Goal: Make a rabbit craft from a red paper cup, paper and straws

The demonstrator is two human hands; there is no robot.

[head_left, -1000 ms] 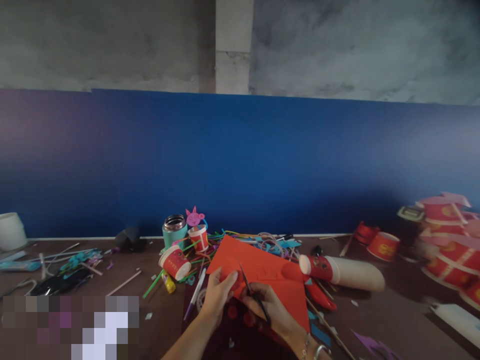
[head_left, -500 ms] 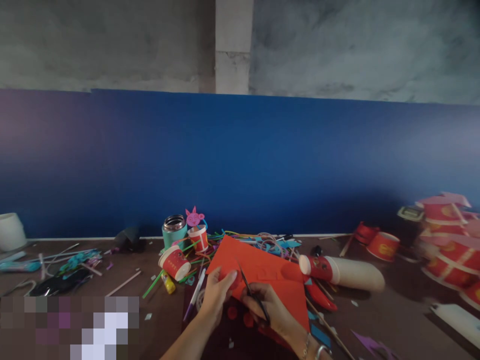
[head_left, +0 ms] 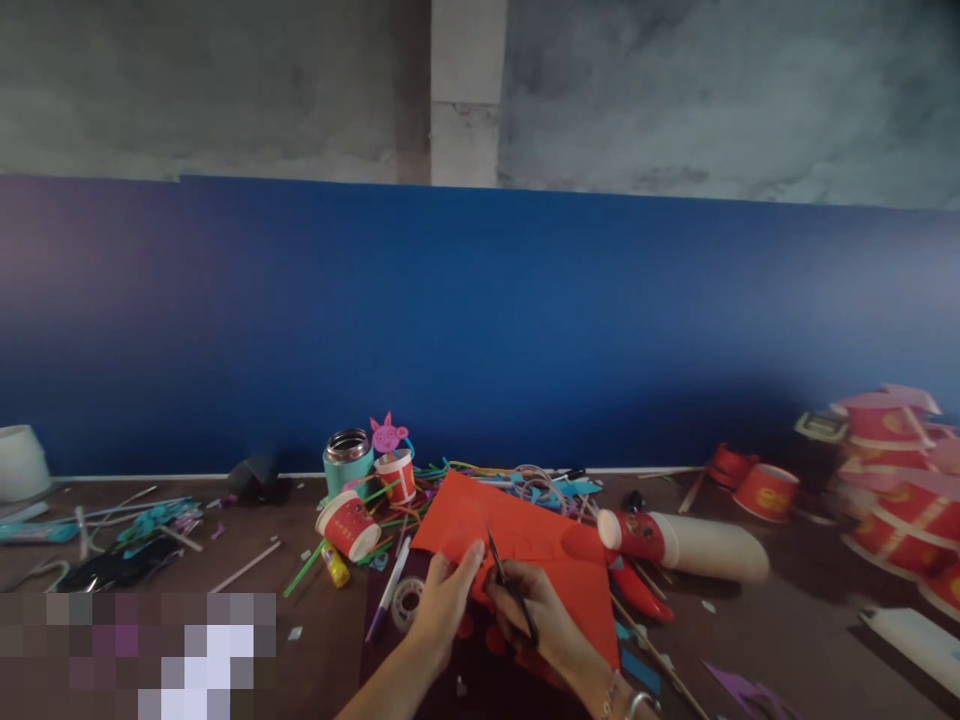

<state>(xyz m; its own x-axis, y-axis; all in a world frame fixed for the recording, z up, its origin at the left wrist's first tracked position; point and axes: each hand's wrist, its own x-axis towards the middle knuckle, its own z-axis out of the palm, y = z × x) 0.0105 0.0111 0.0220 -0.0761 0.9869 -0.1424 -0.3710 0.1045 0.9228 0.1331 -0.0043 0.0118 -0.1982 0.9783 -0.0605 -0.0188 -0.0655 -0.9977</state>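
In front of me my right hand (head_left: 529, 600) is closed around the handles of dark scissors (head_left: 513, 590), whose blades point up and slightly left over red paper. My left hand (head_left: 448, 600) pinches a small piece of red paper, its thumb on top; most of that piece is hidden by the fingers. Beneath and behind both hands lie sheets of red paper (head_left: 499, 515), one with an angled upper edge. Small red paper discs (head_left: 465, 627) lie on the dark surface below the hands. A roll of tape (head_left: 407, 603) sits just left of my left hand.
A white-and-purple marker (head_left: 388, 592), a tipped red paper cup (head_left: 349, 526) and a teal jar (head_left: 349, 462) stand or lie to the left. Stacked paper cups (head_left: 660, 540) lie on their side at right. Red cup lanterns (head_left: 900, 490) stand far right. Scraps and straws litter the table.
My left hand has shifted slightly right and down, uncovering more of the tape roll. The scissors have moved a little right, and their blades look closer together.
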